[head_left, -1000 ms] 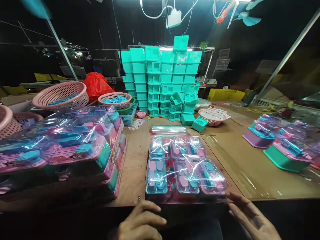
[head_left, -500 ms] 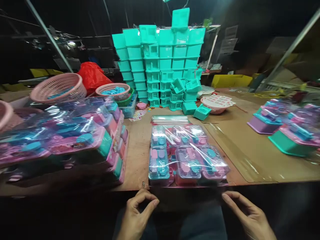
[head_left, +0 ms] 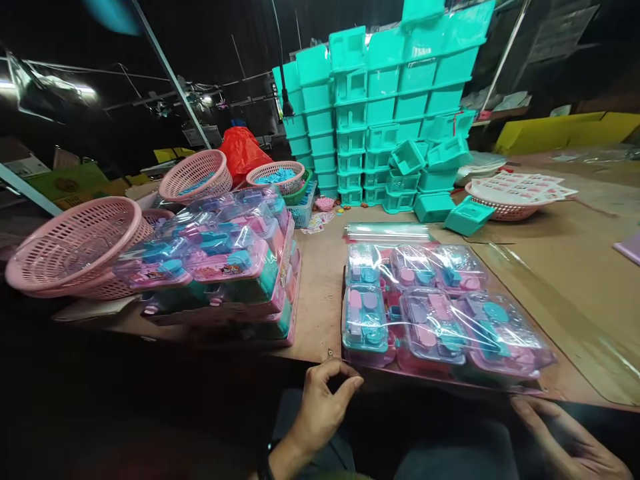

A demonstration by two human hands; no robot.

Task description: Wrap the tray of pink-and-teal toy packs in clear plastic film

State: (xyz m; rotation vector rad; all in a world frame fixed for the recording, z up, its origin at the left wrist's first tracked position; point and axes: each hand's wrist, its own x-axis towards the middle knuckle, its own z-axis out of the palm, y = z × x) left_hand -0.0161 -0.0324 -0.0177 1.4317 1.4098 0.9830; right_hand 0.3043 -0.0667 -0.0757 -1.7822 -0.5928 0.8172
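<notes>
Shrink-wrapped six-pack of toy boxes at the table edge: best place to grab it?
Probably the two near corners of the wrapped six-pack, from the person's side: it lies flat, its near edge at the table edge, with the left hand and right hand just below.

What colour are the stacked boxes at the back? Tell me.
Turquoise green, the stacked boxes, seen clearly in the head view.

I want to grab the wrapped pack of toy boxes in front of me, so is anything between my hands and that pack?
Nothing visible. The left hand and right hand sit just below the table edge, and the wrapped pack lies right at that edge. The stacked packs stand off to the left, apart from it.
</notes>
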